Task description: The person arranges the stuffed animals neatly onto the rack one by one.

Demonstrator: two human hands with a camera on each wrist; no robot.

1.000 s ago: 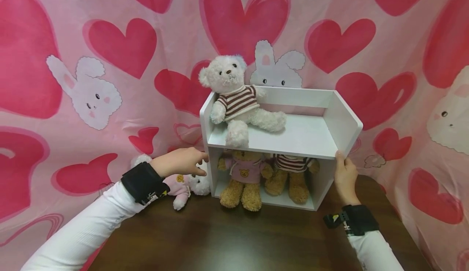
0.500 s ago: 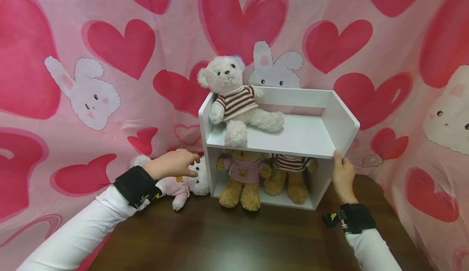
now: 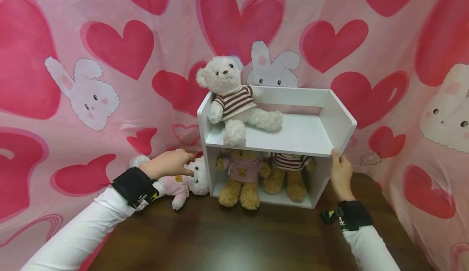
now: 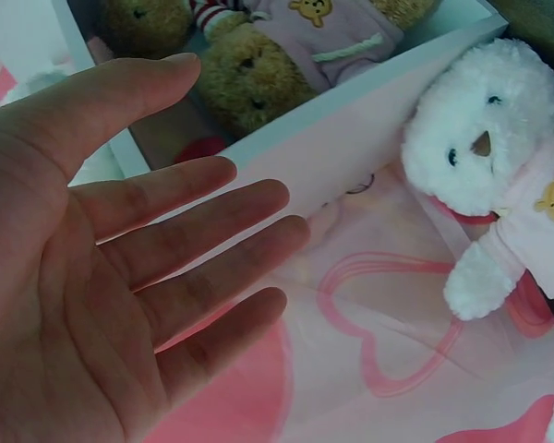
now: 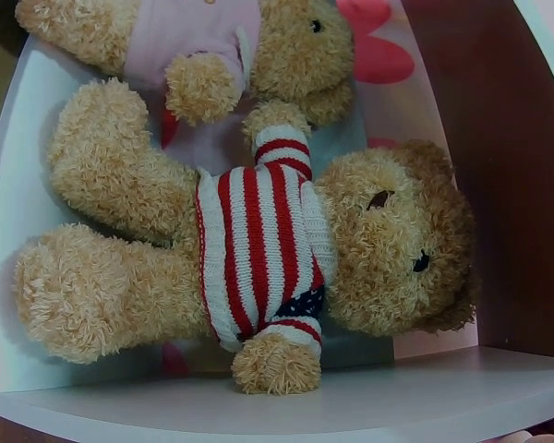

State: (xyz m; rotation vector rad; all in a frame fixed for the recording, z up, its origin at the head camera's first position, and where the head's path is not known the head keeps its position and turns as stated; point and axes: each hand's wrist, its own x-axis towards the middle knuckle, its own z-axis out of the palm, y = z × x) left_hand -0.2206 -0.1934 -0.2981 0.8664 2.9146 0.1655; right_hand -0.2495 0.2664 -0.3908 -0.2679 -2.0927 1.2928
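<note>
A white two-tier shelf (image 3: 300, 134) stands on the dark table. My right hand (image 3: 341, 177) holds its right side panel at the front edge; in the right wrist view that hand is mostly hidden. My left hand (image 3: 170, 164) hovers left of the shelf, fingers spread and holding nothing. Near it lies a white teddy bear in pink (image 4: 489, 138), on its side against the shelf's left panel. On the upper tier a white teddy bear in a striped sweater (image 3: 234, 102) leans left. Below sit a brown bear in pink (image 3: 239, 181) and a brown bear in stripes (image 5: 258, 249).
A brown wooden table (image 3: 220, 238) extends in front of the shelf. Behind hangs a pink cloth (image 3: 176, 30) printed with hearts and rabbits. Another patch of white plush (image 3: 139, 161) shows behind my left wrist.
My left hand has drawn back slightly left from the shelf's left panel to over the lying white bear. My right hand keeps its place on the right panel. The view has shifted slightly.
</note>
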